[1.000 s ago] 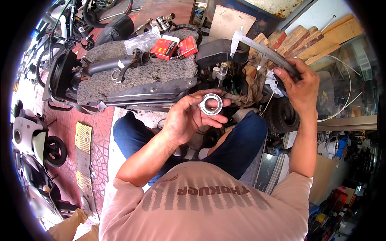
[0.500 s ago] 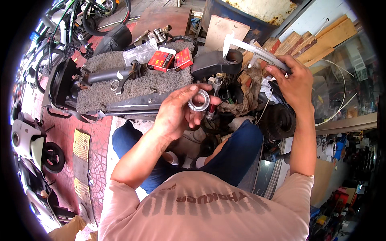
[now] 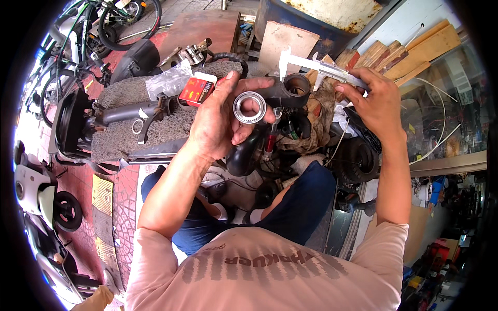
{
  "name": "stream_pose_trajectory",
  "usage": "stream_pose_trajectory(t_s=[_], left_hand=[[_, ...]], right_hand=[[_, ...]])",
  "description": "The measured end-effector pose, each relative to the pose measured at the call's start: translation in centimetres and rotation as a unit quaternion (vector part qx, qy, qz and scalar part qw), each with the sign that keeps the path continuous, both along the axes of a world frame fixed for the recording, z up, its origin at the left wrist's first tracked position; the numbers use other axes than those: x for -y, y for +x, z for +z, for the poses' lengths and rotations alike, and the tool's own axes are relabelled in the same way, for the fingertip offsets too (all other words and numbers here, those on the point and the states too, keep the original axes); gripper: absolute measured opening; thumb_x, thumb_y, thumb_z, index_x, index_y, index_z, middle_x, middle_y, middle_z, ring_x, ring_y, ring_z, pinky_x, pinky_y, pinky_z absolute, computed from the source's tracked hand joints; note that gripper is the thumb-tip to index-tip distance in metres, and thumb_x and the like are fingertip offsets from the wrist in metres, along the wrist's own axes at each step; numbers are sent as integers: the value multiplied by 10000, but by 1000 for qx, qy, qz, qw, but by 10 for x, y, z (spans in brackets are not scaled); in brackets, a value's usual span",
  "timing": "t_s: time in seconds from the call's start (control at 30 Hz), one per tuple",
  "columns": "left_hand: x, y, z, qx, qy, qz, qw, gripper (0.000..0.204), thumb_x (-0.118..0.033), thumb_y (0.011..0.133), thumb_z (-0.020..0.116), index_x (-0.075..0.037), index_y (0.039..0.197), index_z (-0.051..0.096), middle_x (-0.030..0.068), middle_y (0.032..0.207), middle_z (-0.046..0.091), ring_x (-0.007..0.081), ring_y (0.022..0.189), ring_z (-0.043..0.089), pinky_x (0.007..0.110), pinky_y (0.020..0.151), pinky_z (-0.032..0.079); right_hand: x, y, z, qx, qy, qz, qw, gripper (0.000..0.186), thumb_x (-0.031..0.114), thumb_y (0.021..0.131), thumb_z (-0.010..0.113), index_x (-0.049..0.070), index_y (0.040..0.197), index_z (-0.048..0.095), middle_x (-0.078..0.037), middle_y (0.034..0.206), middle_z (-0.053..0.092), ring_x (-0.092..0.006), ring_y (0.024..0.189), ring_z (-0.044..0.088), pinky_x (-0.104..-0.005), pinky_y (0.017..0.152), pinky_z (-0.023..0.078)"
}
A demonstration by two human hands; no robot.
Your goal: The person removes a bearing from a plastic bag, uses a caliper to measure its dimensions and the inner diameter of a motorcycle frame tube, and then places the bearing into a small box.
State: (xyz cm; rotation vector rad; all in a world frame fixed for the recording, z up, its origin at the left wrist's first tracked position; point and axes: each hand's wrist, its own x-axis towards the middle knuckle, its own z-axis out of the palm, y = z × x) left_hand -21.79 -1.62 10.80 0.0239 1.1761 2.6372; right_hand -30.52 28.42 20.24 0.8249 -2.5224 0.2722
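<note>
My left hand [image 3: 215,116] is turned palm up and bears a metal ring bearing [image 3: 249,107], its open face toward me; the fingers run beneath the ring and the thumb stands off to the side. In my right hand [image 3: 374,103] is a metal vernier caliper [image 3: 332,71], gripped by its right end between thumb and fingers. The caliper's jaws are spread, pointing left over a black metal part with a round bore [image 3: 296,86]. Caliper and bearing are apart. Just behind my left hand lies a red and white box [image 3: 197,89].
A grey mat [image 3: 122,111] carries a black tube part [image 3: 132,111], a clear plastic bag [image 3: 168,80] and a small ring [image 3: 137,126]. Wood pieces [image 3: 381,54] lean at the back right. A small black tyre [image 3: 360,158] sits near my right knee. Scooters [image 3: 39,184] stand at left.
My left hand has moved up and left with the bearing, opening its palm and tilting the ring to face me. The caliper has shifted slightly left. The second red box is now hidden.
</note>
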Motion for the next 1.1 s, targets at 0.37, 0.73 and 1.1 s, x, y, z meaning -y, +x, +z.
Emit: stream_pose_trajectory(t_s=[0.37,0.73,1.1], left_hand=[[3,-22,-2,-53,-28,-41,997,906,-735,1100,267,12,1549,513,164,813,735,130,481,453,236,477,350],[5,-27,-1,-43,-45,-49,997,938,-743,1097,274,43,1549,513,114,745,674,194,587,565,293,608,423],[10,-25,6,-33,-76,-77,994,925,-752,1098,270,18,1543,524,142,728,715,104,423,454,231,400,285]], right_hand=[[4,-5,7,19,-16,11,1000,403,408,849,888,62,1016,767,-107,886,741,-310,747,740,-426,662,539],[4,-6,7,22,-11,17,1000,384,358,843,899,49,1029,766,-118,907,748,-339,730,728,-425,652,541],[5,-3,12,14,0,18,1000,377,331,846,900,42,1048,767,-113,908,749,-302,695,727,-402,632,533]])
